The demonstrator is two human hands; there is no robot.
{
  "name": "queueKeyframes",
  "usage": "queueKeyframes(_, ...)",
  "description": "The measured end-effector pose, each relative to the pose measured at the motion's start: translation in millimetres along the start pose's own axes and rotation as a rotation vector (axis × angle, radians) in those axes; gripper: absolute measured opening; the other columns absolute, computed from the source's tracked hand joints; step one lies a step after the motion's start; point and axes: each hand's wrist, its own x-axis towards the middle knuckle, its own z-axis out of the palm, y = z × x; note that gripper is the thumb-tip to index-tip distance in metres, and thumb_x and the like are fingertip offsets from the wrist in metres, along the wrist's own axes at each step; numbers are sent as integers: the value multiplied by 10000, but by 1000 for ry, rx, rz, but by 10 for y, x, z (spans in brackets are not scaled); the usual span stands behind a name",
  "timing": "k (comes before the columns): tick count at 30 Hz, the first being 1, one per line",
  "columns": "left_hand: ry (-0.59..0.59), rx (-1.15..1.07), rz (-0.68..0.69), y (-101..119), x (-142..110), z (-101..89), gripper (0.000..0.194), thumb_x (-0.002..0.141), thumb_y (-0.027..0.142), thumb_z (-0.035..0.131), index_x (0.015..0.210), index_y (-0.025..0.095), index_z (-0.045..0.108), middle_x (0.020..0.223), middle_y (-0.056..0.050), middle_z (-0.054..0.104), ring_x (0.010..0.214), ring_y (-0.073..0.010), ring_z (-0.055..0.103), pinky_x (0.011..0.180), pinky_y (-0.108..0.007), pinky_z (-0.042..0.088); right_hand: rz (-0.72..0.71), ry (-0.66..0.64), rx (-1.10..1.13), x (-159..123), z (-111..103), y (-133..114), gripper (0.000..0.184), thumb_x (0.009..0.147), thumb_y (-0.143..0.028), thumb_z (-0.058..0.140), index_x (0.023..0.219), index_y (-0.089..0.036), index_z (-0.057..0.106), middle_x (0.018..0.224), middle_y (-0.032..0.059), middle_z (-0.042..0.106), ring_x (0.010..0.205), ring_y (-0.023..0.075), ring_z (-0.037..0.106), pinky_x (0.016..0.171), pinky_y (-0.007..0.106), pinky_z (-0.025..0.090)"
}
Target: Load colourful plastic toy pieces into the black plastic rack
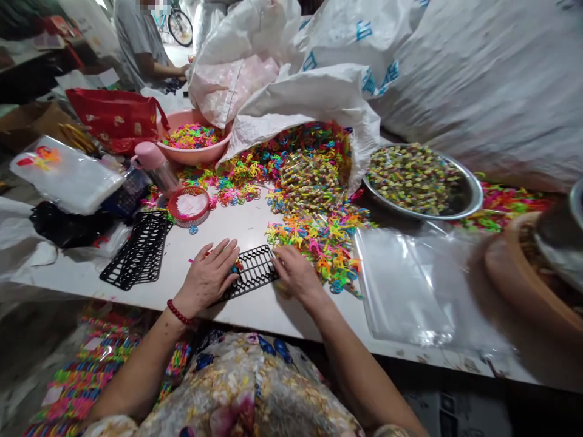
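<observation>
A black plastic grid [255,267] with rows of slots lies on the white tabletop in front of me. My left hand [210,272] rests flat over its left end, fingers stretched out; a few small coloured pieces show beside the fingertips. At the grid's right end, the bent fingers of my right hand [294,270] close on its edge; what lies under that palm is hidden. Just beyond the right hand spreads a loose heap of small bright plastic pieces [323,243]. More black grids [139,252] are stacked to the left.
Behind the heap, an opened white sack [314,91] spills coloured pieces. A metal basin [469,203] of small wrapped pieces, clear plastic bags [401,297] and an orange tub [510,261] stand right. Left are a red basket [207,213], a pink-lidded flask [157,167] and a pink basin [194,156]. A person [141,48] is behind.
</observation>
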Motion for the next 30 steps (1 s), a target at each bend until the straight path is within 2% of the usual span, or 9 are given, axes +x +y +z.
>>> queueKeyframes(3,12,-16,-9,9,-4,9,518,980,358,472,1463,173,446,1550,-97,415,1422,-275,407,1129,-476,314,229,134,-396,-75,-484,353,274,992,-343,472,981,-163,678,964,121,633,914,243,591,833,358,472)
queueKeyframes(6,30,-37,-19,18,1,18,525,974,345,483,1474,194,433,1541,-95,430,1417,-272,418,1122,-476,322,453,131,-660,-46,-724,670,380,950,-464,535,883,-130,702,931,139,614,839,249,577,742,350,447)
queueKeyframes(10,44,-48,-22,31,7,21,529,972,340,483,1480,206,424,1536,-97,436,1416,-272,419,1118,-473,325,605,87,-565,25,-697,910,405,932,-480,522,775,-168,727,886,94,603,758,206,560,698,325,428)
queueKeyframes(14,27,-33,-22,34,6,15,522,972,351,478,1469,196,437,1542,-98,428,1420,-274,412,1119,-470,321,557,313,-301,15,-601,947,447,901,-518,481,739,-182,727,821,71,601,772,203,563,749,330,453)
queueKeyframes(18,9,-13,-19,24,7,10,496,980,374,469,1446,203,468,1556,-93,410,1423,-265,406,1118,-461,324,450,481,-145,-2,-634,839,459,869,-573,498,850,-169,715,854,86,658,743,202,570,748,348,463)
queueKeyframes(22,-2,-25,-22,16,4,2,448,984,369,467,1404,219,512,1561,-89,405,1435,-251,389,1126,-461,322,559,495,-3,38,-619,616,421,807,-588,606,897,-180,657,708,28,629,619,176,540,620,316,441)
queueKeyframes(24,-15,-44,-27,11,7,1,434,981,374,472,1380,213,531,1562,-91,403,1440,-248,381,1129,-464,322,578,437,163,78,-487,433,420,789,-576,643,953,-189,633,678,5,618,589,168,546,578,299,447)
queueKeyframes(27,-26,-68,-44,6,15,11,432,976,378,478,1372,214,538,1559,-96,408,1442,-243,379,1127,-471,327,493,204,466,158,-127,78,401,807,-561,612,976,-198,629,732,26,667,621,179,610,586,302,501)
queueKeyframes(30,-29,-56,-64,26,-2,15,459,984,408,443,1398,223,514,1569,-81,392,1447,-234,375,1130,-478,338,399,38,521,237,267,-251,328,788,-533,590,834,-215,657,730,56,700,664,223,656,646,368,552)
